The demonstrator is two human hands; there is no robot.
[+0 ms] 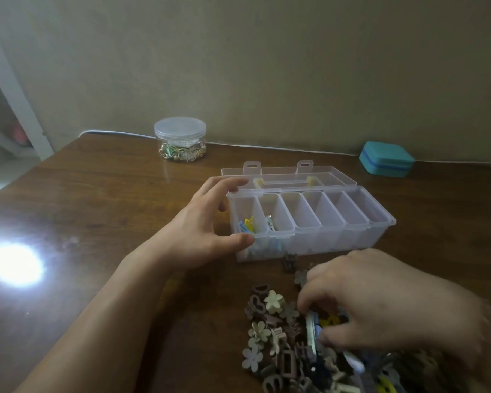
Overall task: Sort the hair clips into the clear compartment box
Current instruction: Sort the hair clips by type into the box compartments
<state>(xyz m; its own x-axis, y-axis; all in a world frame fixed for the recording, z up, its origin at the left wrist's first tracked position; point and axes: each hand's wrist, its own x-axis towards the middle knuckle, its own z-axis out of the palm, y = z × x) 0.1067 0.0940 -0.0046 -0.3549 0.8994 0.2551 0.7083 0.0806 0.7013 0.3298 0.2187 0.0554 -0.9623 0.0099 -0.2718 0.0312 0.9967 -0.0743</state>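
Counter (97, 211) of dark wood, glare spot at left. Clear compartment box (349, 239) at centre, lid folded back flat behind it. Six compartments in a row; the two leftmost with a few clips, yellow and blue in the first (248, 224), the other four bare. Left hand (207, 222) at the box's left end, fingers spread and relaxed, thumb touching the near left corner, nothing gripped. Pile of hair clips (284, 338) on the counter in front of the box: flower, heart and rectangular shapes, mostly beige and brown. Right hand (380, 302) down in the pile, fingers curled; blurred, cannot tell whether a clip is pinched. Round lidded jar (180, 139) with small trinkets at back; teal case (386, 158) at back right.
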